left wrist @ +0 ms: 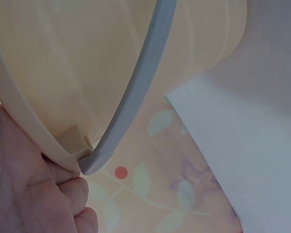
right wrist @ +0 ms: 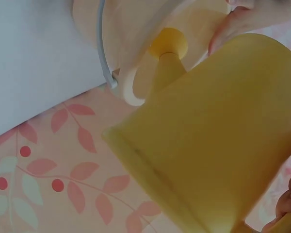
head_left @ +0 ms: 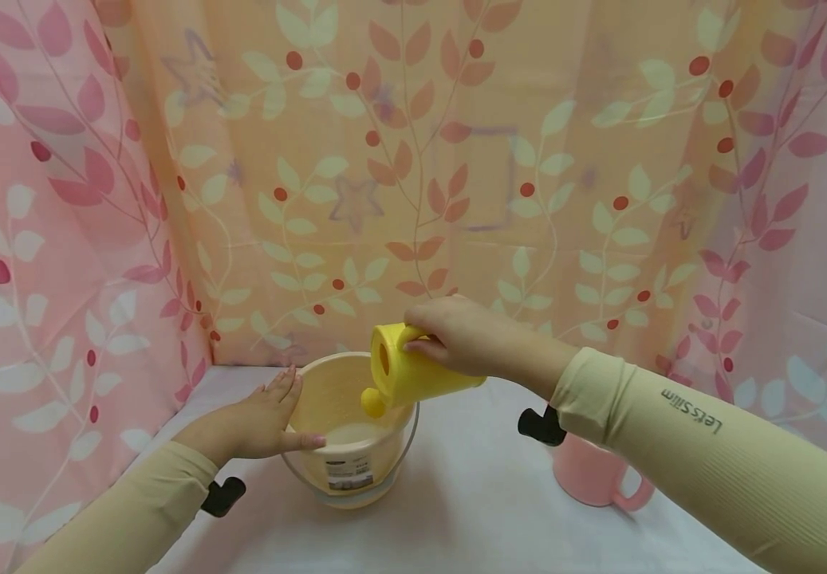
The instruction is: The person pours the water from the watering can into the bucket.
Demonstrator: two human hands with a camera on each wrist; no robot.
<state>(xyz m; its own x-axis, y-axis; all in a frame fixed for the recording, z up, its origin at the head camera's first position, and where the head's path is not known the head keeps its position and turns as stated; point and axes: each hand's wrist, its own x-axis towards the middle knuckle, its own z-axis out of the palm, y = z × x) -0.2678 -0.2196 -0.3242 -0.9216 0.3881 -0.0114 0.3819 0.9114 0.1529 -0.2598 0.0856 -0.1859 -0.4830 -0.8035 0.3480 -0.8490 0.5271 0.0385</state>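
A cream bucket (head_left: 313, 402) with a grey bail handle (left wrist: 136, 92) stands upright on the white-covered table. My left hand (head_left: 251, 422) rests at the left of its rim, fingers extended along the edge and thumb reaching over the front. My right hand (head_left: 459, 333) grips a yellow watering can (head_left: 431, 383) by its handle. The can is tipped left over the bucket's right side, its round spout head (right wrist: 169, 42) within the bucket's opening. Whether water is flowing cannot be made out. Some light-coloured content or the pale bottom shows inside the bucket.
A pink mug (head_left: 585, 474) stands on the table to the right, partly covered by the right forearm. Leaf-patterned curtains (head_left: 413, 159) hang behind and on both sides. A paper label (head_left: 350, 472) is on the bucket's front.
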